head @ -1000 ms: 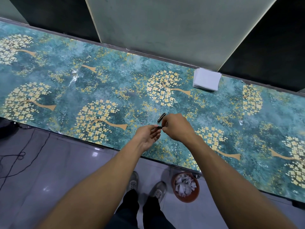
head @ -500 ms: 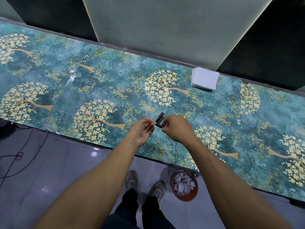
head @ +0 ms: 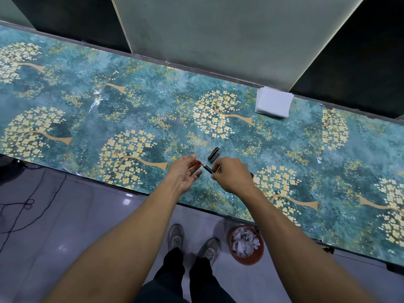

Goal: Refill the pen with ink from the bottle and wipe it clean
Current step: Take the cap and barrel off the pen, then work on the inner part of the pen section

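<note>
The pen is held just above the table: right hand pinches the dark grip section, left hand pinches the red end. Light, rigid, likely slippery; hold by the section.

1. I read this as an indoor work station, type unclear.
2. Counter with printed tree cover, against partition panels.
3. Tiled floor, cables, bin of crumpled paper.

My table with its teal tree-print cover, waste bin of crumpled paper below its near edge, black cable on the floor left of it
</note>
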`<state>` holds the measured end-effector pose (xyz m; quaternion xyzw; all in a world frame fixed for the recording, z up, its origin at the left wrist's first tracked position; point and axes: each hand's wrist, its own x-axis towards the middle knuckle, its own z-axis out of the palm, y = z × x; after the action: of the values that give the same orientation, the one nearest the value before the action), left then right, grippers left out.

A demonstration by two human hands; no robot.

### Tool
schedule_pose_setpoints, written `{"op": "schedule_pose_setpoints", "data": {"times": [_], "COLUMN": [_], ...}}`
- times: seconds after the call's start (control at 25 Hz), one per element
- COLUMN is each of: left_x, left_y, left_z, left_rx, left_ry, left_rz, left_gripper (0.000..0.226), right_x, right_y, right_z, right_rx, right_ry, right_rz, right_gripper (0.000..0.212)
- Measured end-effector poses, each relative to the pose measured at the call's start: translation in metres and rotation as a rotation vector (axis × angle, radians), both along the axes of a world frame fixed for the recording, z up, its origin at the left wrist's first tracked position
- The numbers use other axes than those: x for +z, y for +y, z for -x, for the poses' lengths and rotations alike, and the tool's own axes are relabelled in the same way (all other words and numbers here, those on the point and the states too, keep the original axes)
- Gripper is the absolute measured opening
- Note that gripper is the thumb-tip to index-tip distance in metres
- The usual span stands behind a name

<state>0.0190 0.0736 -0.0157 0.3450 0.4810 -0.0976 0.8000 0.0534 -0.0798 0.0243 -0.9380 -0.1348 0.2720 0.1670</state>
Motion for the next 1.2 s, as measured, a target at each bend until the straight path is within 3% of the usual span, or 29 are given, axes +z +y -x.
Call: {"op": "schedule_pose_setpoints", "data": {"times": [0.36,0.52,0.6,0.76,0.88,1.2], "left_x": [-0.007,-0.011,-0.013,-0.006,0.003,0.021], "left_y": [0.012,-0.004,-0.009,-0.019,-0.033,-0.098], "left_z": [0.009,0.015,0.015,0.009,0.0,-0.002], "left_rx": [0.023,-0.065,-0.088,-0.061,-0.034,-0.118], "left_ry": [0.046,0.029,0.012,-0.037,-0.055,-0.061], "left_rz": [-0.2,-0.248,-0.26,-0.234,-0.204,0.037], "left_gripper": [0.016,0.022,0.021,0.017,0.016,0.016], "right_x": [-0.027,-0.034,-0.033,-0.016,-0.003,0.004], "right_y": [0.02,0.027,0.025,0.013,-0.001,-0.062], "right_z": [0.018,0.027,0.028,0.023,0.022,0.031], "right_rx": [0.091,0.1,0.059,-0.176,-0.158,-0.232], "right_ry": [-0.064,-0.115,-0.169,-0.225,-0.169,-0.325], "right_rz": [0.146,0.119,0.062,-0.164,-0.317,-0.263], "right_gripper": [0.017,0.004,0.014,0.022,0.017,0.005]}}
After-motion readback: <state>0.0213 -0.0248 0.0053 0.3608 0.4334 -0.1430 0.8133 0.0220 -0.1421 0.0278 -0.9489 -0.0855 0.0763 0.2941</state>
